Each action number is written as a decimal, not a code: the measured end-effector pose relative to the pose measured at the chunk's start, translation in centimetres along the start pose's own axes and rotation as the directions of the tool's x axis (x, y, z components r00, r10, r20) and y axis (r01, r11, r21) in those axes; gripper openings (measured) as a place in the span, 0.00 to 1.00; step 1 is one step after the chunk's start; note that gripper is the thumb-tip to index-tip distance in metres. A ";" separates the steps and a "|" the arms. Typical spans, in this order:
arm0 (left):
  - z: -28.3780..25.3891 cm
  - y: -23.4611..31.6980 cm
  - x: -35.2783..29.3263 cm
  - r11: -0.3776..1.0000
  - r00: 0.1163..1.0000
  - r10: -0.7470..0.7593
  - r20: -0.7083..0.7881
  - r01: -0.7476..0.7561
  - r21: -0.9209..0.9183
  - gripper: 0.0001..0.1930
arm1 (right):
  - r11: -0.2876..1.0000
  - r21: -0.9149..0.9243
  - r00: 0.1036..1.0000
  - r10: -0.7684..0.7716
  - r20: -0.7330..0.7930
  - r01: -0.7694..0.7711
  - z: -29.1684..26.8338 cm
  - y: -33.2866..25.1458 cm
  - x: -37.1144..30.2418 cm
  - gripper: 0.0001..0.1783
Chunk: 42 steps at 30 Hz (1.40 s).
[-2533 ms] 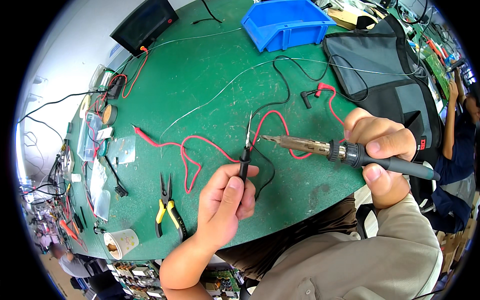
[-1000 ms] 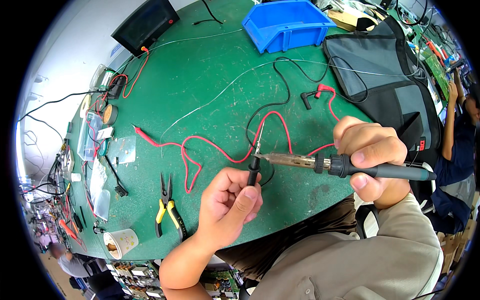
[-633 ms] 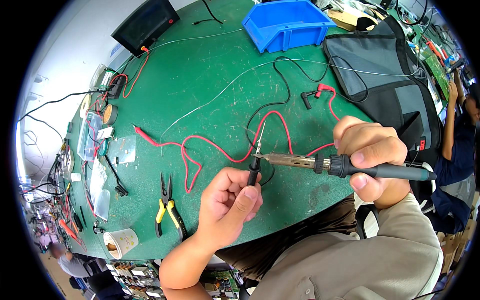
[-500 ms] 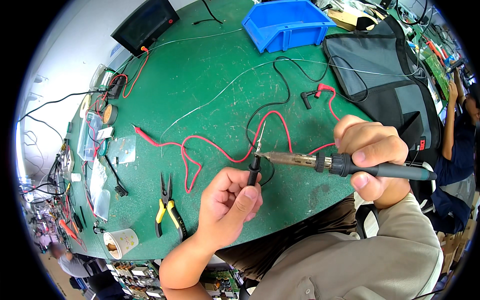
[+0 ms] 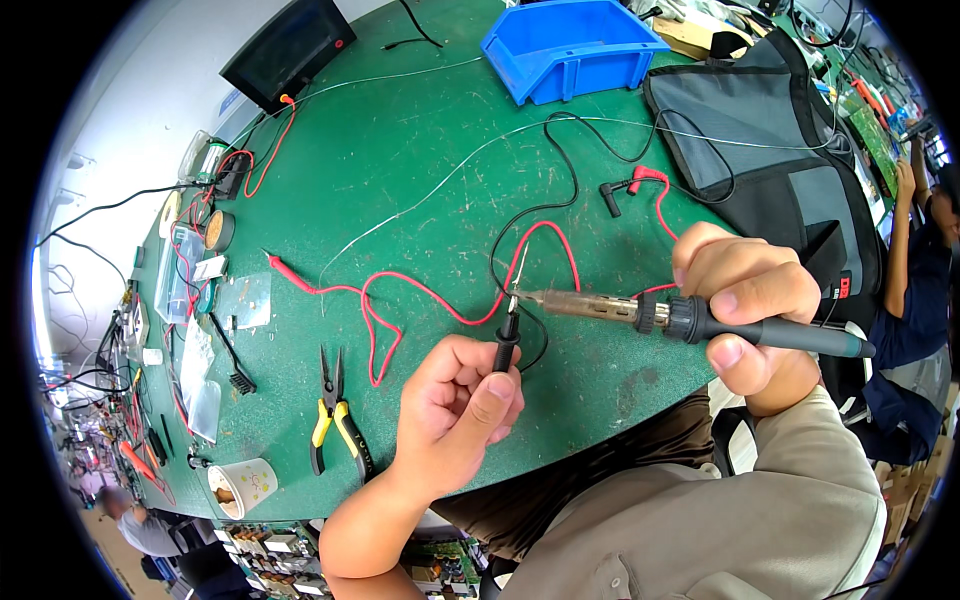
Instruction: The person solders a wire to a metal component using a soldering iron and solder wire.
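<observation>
Between the thumb and fingers of my left hand (image 5: 462,405) a black test probe (image 5: 507,342) stands nearly upright, its metal pin pointing away from me. My right hand (image 5: 752,305) is closed around the dark handle of a soldering iron (image 5: 590,305), held almost level. The iron's tip is at the lower part of the probe's pin; whether it touches, I cannot tell. A black wire loops behind the probe. Beyond both hands a red test lead (image 5: 440,302) winds over the green table, its red probe (image 5: 290,274) lying at the left.
Yellow-black long-nose pliers (image 5: 338,420) lie left of my left hand, near a small black brush (image 5: 240,380) and a paper cup (image 5: 245,485). Farther off stand a blue bin (image 5: 580,70) and a black screen (image 5: 290,52). A grey-black tool bag (image 5: 740,130) lies at right; a person works beyond it.
The soldering iron's tip has shifted slightly up along the probe's pin, away from the black grip. My left hand and the probe stay almost where they were.
</observation>
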<state>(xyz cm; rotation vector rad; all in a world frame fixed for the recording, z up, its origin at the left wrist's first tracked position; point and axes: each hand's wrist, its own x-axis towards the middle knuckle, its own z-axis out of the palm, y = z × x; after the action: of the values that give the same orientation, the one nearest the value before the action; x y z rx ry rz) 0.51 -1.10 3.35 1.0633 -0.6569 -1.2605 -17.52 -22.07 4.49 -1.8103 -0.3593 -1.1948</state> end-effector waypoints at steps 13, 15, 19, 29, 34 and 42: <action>0.0 0.0 0.0 1.000 1.000 -0.002 0.001 0.002 -0.009 0.08 | 1.000 0.012 1.000 0.004 0.027 -0.004 0.1 0.0 0.0 0.13; 0.0 0.1 0.0 1.000 1.000 -0.003 0.000 0.003 -0.010 0.08 | 1.000 0.007 0.999 0.003 0.044 -0.003 0.1 0.0 -0.1 0.12; 0.1 0.1 0.0 1.000 1.000 0.000 0.001 0.000 -0.014 0.07 | 1.000 0.006 0.999 0.002 0.049 -0.003 0.2 0.1 -0.1 0.12; 0.0 0.1 0.0 1.000 1.000 0.002 0.000 -0.002 -0.006 0.07 | 1.000 -0.012 0.999 -0.016 0.039 0.017 0.3 0.1 0.0 0.12; 0.0 0.1 0.0 1.000 1.000 0.006 0.007 -0.006 -0.011 0.06 | 1.000 -0.017 0.999 -0.016 0.028 0.016 0.2 0.1 0.0 0.12; 0.0 0.2 -0.1 1.000 1.000 -0.013 -0.007 0.012 -0.004 0.07 | 0.999 -0.030 0.999 -0.018 0.029 0.019 0.1 0.1 0.0 0.12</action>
<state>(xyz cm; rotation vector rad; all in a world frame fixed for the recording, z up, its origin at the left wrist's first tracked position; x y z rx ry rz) 0.53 -1.03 3.52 1.0700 -0.6432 -1.2677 -17.40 -22.09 4.44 -1.8554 -0.3776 -1.1934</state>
